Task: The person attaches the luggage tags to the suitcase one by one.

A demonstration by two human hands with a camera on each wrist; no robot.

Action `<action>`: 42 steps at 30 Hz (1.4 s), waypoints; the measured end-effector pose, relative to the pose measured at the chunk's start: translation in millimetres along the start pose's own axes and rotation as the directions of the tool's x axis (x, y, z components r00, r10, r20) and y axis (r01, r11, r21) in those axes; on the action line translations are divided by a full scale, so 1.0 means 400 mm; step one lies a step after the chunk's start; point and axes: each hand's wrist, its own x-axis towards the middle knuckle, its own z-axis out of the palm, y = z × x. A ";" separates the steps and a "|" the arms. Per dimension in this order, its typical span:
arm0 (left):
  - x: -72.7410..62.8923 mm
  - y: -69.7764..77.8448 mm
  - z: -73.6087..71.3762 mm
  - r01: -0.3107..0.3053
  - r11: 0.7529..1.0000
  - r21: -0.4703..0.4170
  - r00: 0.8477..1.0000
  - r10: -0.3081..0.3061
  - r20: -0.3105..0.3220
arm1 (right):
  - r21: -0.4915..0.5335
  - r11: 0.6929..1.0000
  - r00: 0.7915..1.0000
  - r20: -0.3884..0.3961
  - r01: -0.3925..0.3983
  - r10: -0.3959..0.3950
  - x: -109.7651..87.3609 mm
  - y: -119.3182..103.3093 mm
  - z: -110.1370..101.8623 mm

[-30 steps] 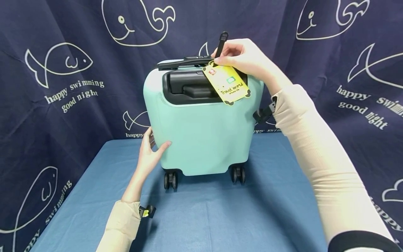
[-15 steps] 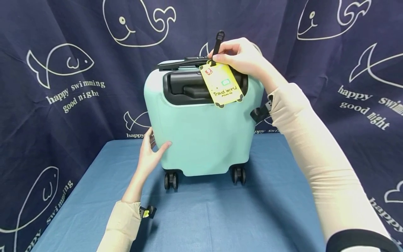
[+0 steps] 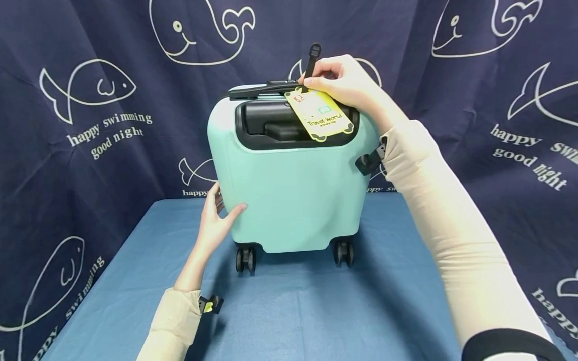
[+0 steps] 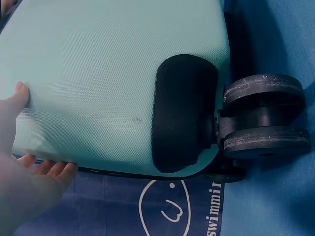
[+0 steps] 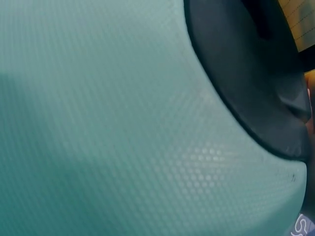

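A mint-green suitcase (image 3: 293, 195) stands upright on its black wheels (image 3: 246, 259). My left hand (image 3: 212, 220) holds its lower left side, thumb on the broad face and fingers round the edge; the left wrist view shows the same hand (image 4: 29, 182) by the ribbed shell. At the top, my right hand (image 3: 345, 82) pinches the black strap (image 3: 311, 61) of a yellow luggage tag (image 3: 319, 116) beside the black top handle (image 3: 264, 91). The strap's looped end sticks up above the fingers. The tag hangs tilted over the black recess (image 3: 271, 120). The right wrist view shows mostly shell (image 5: 123, 123).
A blue cloth covers the table (image 3: 289, 311) under the suitcase. Behind it hangs a dark blue curtain (image 3: 135, 165) with white fish and whale drawings. Small black wrist cameras are strapped at both cream sleeves (image 3: 442, 220).
My right hand has shifted slightly left with the strap. The tag has swung left and its lower end now sits a little higher. The left hand keeps its place on the suitcase.
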 end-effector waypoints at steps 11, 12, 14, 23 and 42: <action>0.000 -0.007 -0.002 0.001 1.000 -0.012 1.000 -0.001 0.009 | 0.104 0.994 0.999 0.029 -0.039 0.036 -0.010 -0.007 0.002; -0.003 -0.005 -0.001 0.001 1.000 -0.015 1.000 -0.001 0.010 | 0.103 0.994 0.999 0.030 -0.037 0.034 -0.011 -0.007 0.003; -0.004 -0.015 -0.002 -0.001 1.000 -0.010 1.000 0.001 0.008 | 0.104 0.994 0.999 0.028 -0.033 0.031 -0.012 -0.008 0.005; 0.014 -0.072 -0.006 -0.069 0.997 -0.019 0.998 0.069 -0.009 | 0.094 0.995 0.999 0.014 -0.046 0.044 -0.014 -0.015 0.003; 0.070 0.095 -0.052 -0.247 0.969 -0.027 0.949 0.236 -0.209 | 0.082 0.996 0.999 0.023 -0.027 0.025 -0.017 -0.013 0.005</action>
